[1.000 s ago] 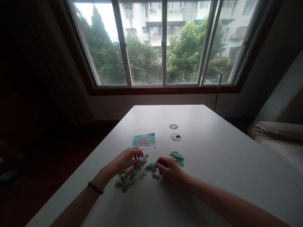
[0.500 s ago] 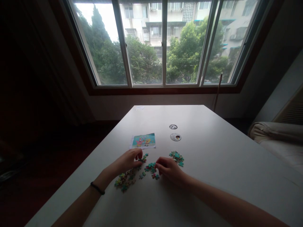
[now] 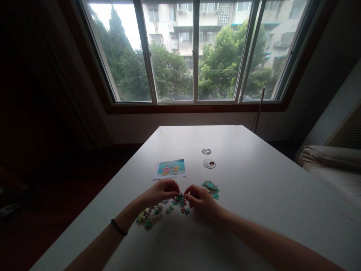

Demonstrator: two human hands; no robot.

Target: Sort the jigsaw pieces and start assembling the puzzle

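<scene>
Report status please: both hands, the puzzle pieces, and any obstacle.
Left hand and right hand pinch at the middle puzzle pieces, grip unclear. Loose pile by left wrist. Nothing in the way.

picture card (image 3: 169, 168) behind puzzle pieces (image 3: 149, 216), on table (image 3: 254, 180)

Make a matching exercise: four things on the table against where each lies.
Things:
1. picture card
2. two round discs
3. big loose pile
4. small pile

Places:
A. under the left wrist
B. just past the right hand
C. beyond the left hand
D. farthest out, mid-table

Pairs: 1-C, 2-D, 3-A, 4-B
</scene>
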